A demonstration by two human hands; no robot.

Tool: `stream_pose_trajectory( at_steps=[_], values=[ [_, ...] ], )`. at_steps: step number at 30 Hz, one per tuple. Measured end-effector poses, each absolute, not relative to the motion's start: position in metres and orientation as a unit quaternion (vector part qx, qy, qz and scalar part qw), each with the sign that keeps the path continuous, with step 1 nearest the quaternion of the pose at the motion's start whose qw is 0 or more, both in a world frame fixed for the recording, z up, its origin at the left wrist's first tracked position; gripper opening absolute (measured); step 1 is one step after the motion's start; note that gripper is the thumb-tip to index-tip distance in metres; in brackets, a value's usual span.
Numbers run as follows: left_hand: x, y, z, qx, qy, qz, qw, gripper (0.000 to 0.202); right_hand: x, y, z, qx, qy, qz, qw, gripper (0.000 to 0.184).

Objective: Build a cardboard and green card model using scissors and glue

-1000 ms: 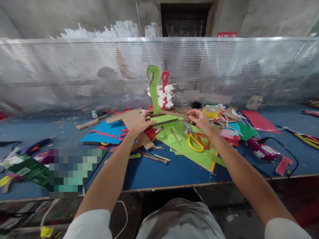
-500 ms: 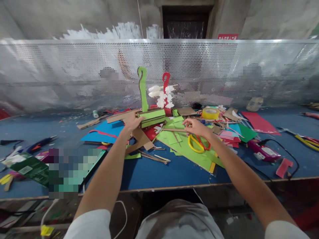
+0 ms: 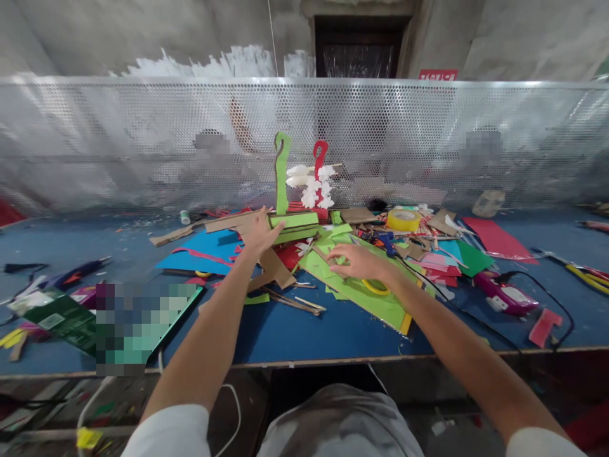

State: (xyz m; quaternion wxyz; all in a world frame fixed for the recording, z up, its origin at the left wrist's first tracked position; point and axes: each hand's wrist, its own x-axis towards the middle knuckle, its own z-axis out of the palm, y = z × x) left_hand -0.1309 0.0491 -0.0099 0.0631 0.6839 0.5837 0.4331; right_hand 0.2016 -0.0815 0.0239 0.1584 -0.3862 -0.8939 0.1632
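My left hand (image 3: 261, 236) is at the left end of a green cardboard base (image 3: 297, 230), thumb against its front and fingers spread. A tall green hook-topped post (image 3: 281, 174) stands upright at the back of this base. Behind it on the right is a red hooked post (image 3: 320, 154) with white flower-like pieces (image 3: 318, 190). My right hand (image 3: 354, 261) is low over a light green sheet (image 3: 380, 304), its curled fingers closed on a brown cardboard strip (image 3: 324, 255). Partly hidden under that hand is the yellow handle of scissors (image 3: 378, 289).
A blue glue gun (image 3: 387, 241) with a black cable lies right of my right hand. Yellow tape (image 3: 403, 220), cardboard scraps (image 3: 276, 268) and a blue sheet (image 3: 197, 252) surround the base. A purple tool (image 3: 507, 295) lies right; perforated metal panel (image 3: 157, 146) closes the back.
The green base and post have shifted slightly right and sit more level; my left fingers have spread. My right hand has moved left and nearer, and the cardboard strip now slants.
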Motion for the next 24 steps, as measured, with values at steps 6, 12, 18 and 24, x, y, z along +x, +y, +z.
stream_pose_trajectory(
  at_steps=[6,12,18,24],
  values=[
    [-0.111,0.026,0.005,0.696,0.578,0.420,-0.068,0.093,0.203,-0.074,0.015,-0.373,-0.921,0.100,0.053,0.039],
    [-0.097,0.010,0.013,0.710,0.560,0.410,-0.116,0.078,0.207,-0.076,0.022,-0.415,-0.908,0.046,0.030,0.034],
    [-0.096,0.010,0.014,0.719,0.531,0.439,-0.084,0.079,0.207,-0.072,0.015,-0.450,-0.892,0.014,0.047,0.030],
    [-0.119,0.036,0.001,0.651,0.562,0.508,0.055,0.088,0.204,-0.070,0.009,-0.461,-0.884,0.028,0.067,0.035]
  ],
)
